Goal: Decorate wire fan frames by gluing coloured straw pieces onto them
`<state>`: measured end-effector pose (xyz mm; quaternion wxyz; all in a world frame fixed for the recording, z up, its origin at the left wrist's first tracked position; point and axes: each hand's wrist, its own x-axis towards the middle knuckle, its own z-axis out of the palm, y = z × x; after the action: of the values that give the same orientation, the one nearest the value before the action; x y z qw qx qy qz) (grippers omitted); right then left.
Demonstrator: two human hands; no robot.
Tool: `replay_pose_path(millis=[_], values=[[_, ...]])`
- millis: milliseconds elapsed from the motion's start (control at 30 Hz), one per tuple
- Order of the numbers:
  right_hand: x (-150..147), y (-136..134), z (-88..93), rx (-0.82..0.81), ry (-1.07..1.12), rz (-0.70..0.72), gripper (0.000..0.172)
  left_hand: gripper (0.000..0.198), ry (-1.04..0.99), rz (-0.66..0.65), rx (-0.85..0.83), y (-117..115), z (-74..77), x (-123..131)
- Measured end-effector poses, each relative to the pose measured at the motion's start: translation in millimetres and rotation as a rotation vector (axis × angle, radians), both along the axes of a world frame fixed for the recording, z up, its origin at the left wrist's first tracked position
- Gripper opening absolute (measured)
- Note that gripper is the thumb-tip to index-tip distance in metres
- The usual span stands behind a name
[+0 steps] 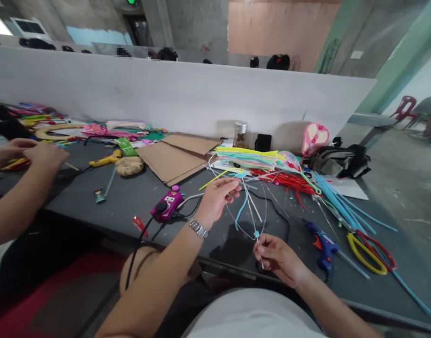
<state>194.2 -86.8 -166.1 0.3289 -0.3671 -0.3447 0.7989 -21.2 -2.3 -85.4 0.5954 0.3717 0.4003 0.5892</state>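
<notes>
My right hand pinches the lower stem of a thin wire frame, just below its light blue knot. Wire loops spread upward from that knot over the table. My left hand, with a metal-band watch on the wrist, is closed at the fingertips beside the upper part of the frame. Whatever it pinches is too small to make out. Behind the fingers are a light blue piece and a yellow pipe cleaner. A blue pipe cleaner hangs near the frame.
Right of my hands lie a blue glue gun, scissors and blue pipe cleaners. A purple power strip and cardboard sheets are leftward. A co-worker's hands work at far left. A white partition stands behind.
</notes>
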Motion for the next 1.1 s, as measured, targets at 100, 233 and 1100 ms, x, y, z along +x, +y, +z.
replay_pose_path(millis=[100, 233, 1100], values=[[2, -9, -1.0, 0.074, -0.069, -0.002, 0.044, 0.041, 0.051, 0.018, -0.008, -6, 2.8, 5], [3, -18, -1.7, 0.191, -0.110, 0.039, 0.041, 0.043, 0.083, 0.044, 0.019, -11, 6.4, 9], [87, -22, -5.2, 1.110, -1.659, 0.021, 0.013, 0.027, 0.190, 0.149, -0.354, -22, 17.6, -5]])
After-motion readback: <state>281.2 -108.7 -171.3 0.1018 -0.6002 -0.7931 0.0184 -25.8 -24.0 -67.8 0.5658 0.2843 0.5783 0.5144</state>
